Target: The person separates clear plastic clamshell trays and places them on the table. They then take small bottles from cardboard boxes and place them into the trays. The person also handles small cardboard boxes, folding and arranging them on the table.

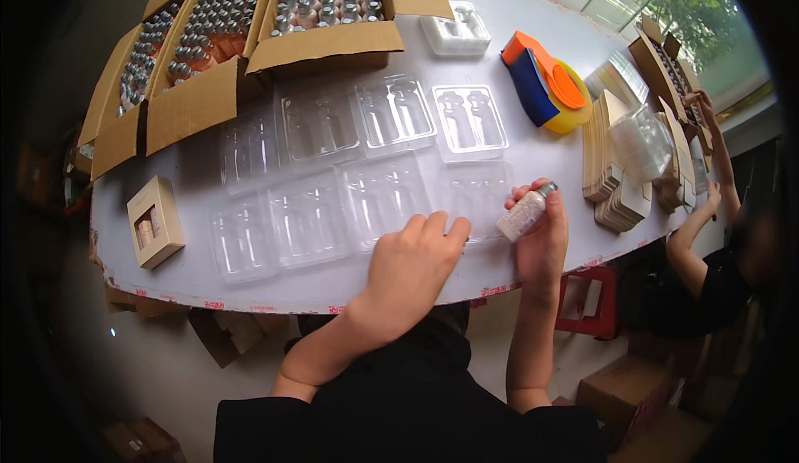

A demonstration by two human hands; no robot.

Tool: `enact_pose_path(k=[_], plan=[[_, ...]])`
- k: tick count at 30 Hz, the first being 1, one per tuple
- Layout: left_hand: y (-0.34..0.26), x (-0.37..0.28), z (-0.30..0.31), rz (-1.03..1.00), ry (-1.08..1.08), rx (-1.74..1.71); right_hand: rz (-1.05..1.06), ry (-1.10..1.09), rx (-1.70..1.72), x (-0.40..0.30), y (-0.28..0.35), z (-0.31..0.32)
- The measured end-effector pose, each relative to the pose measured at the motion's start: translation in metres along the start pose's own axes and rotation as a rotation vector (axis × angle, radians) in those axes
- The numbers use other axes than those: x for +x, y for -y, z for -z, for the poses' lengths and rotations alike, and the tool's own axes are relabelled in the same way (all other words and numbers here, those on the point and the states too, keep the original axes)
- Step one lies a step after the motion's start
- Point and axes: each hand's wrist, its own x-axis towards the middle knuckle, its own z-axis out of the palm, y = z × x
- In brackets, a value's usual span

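Note:
My right hand grips a small bottle with a pale body, printed writing and a silver cap, tilted above the table. My left hand is beside it with curled fingers, back of the hand upward. A small dark bit shows at its fingertips, but the palm is hidden, so I cannot tell what it holds. Under and around both hands lie clear plastic blister trays in two rows, each with bottle-shaped hollows. One front tray is just beyond my left hand; another tray is partly behind my fingers.
Open cartons of capped bottles stand at the back left. A windowed box sits at the left. Stacked trays, a tape dispenser and flat cardboard pieces lie farther right. Another person's arm reaches in there.

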Motion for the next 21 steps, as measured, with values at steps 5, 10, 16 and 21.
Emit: enact_pose_path(k=[5, 10, 16, 21], plan=[[0.013, -0.018, 0.012, 0.01, -0.007, 0.06, -0.003, 0.015, 0.038, -0.017, -0.016, -0.014], [0.017, -0.03, 0.025, -0.008, -0.093, -0.019, -0.023, 0.062, -0.017, -0.025, -0.021, -0.025], [0.038, -0.052, 0.034, 0.118, -0.432, -1.266, 0.045, -0.075, -0.04, -0.029, -0.024, -0.021], [0.054, -0.043, 0.032, 0.278, -0.519, -2.337, -0.019, -0.109, 0.216, -0.024, -0.02, -0.015]])
